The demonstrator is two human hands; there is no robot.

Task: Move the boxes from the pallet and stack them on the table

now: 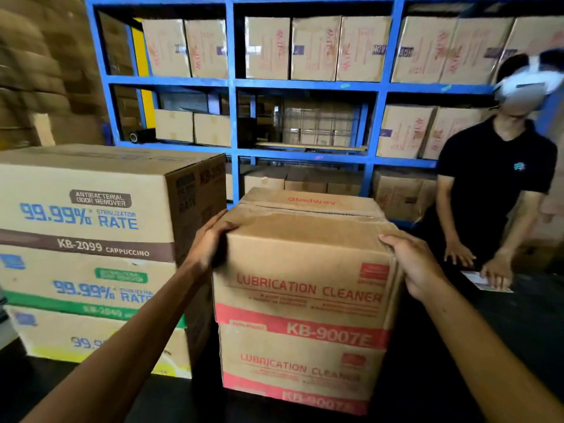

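Your left hand and right hand grip the top box by its sides, fingers curled over the top edges. It sits on another red box (same kind) on the dark surface.

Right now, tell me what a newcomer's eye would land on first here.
Dead centre, both hands, left hand and right hand, clasp the top lubrication cleaner box, stacked on a matching box. Left stands a three-high stack printed 99.99% rate. Behind, blue shelving holds cartons; a person in black stands right.
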